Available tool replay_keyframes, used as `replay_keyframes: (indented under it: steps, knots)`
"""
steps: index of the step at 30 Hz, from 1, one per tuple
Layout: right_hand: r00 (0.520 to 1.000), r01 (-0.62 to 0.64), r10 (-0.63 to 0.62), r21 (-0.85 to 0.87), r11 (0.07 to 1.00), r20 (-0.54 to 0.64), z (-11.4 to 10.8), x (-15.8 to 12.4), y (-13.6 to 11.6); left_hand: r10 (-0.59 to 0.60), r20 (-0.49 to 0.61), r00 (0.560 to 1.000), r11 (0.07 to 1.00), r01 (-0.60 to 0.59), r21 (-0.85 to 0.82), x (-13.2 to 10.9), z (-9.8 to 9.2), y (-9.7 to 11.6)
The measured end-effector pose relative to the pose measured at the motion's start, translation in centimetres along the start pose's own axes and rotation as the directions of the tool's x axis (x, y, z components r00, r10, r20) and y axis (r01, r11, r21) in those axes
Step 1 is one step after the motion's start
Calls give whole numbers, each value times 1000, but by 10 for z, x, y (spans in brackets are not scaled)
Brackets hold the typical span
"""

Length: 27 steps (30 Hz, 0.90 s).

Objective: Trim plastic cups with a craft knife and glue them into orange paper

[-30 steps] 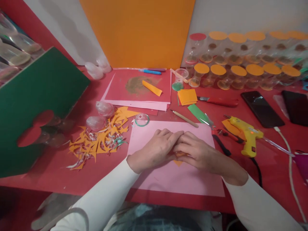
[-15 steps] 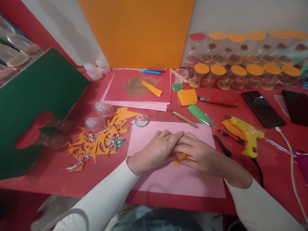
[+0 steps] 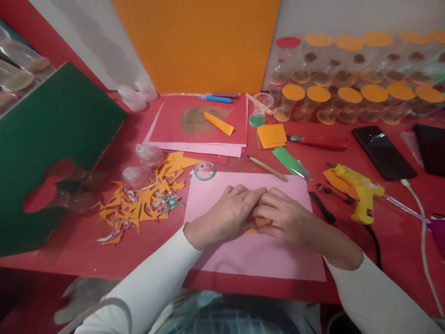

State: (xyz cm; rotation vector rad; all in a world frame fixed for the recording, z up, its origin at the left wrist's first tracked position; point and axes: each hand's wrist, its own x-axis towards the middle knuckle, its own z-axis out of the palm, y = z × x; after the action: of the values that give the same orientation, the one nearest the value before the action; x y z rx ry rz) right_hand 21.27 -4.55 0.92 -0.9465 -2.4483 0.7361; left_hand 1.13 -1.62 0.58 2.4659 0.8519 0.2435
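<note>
Over the pink sheet [image 3: 215,255], my left hand [image 3: 231,211] and my right hand [image 3: 287,215] meet at the fingertips, both closed around one small thing. Between them shows a rounded, see-through edge, which looks like a clear plastic cup [image 3: 262,221], mostly hidden by my fingers. A bit of orange paper [image 3: 251,230] sticks out beneath it. A clear lid with a green rim [image 3: 205,171] lies beyond my left hand. Past my right hand are a wooden-handled tool [image 3: 267,168], a green paper strip [image 3: 287,160] and small scissors [image 3: 301,172].
At right lie a yellow glue gun [image 3: 363,192], a red-handled cutter [image 3: 323,142] and a phone [image 3: 384,153]. Orange scraps [image 3: 146,204] and a green board [image 3: 59,153] are at left. Several orange-topped sand timers [image 3: 349,95] stand behind, near stacked orange squares [image 3: 271,136].
The view has tilted slightly down. My hands keep their closed grip; less orange paper now sticks out below them, and the rounded clear edge shows more.
</note>
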Motion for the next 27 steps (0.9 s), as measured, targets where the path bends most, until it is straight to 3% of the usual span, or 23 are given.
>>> replay_keyframes:
  steps: [5,12,19,27]
  knots:
    - [996,6,-13,89,996,86,-13,1,0,3,21,1000,1000,-3,18,-1,1,0]
    - [997,47,-50,43,998,59,-14,4,0,23,-25,999,999,-24,-39,-1,2,-5]
    - [999,4,-5,5,1000,54,-11,2,-1,-11,-41,999,997,8,-75,0,3,-1]
    - [991,-22,3,136,990,136,-14,-1,3,-12,-24,1000,995,10,-104,0,3,-1]
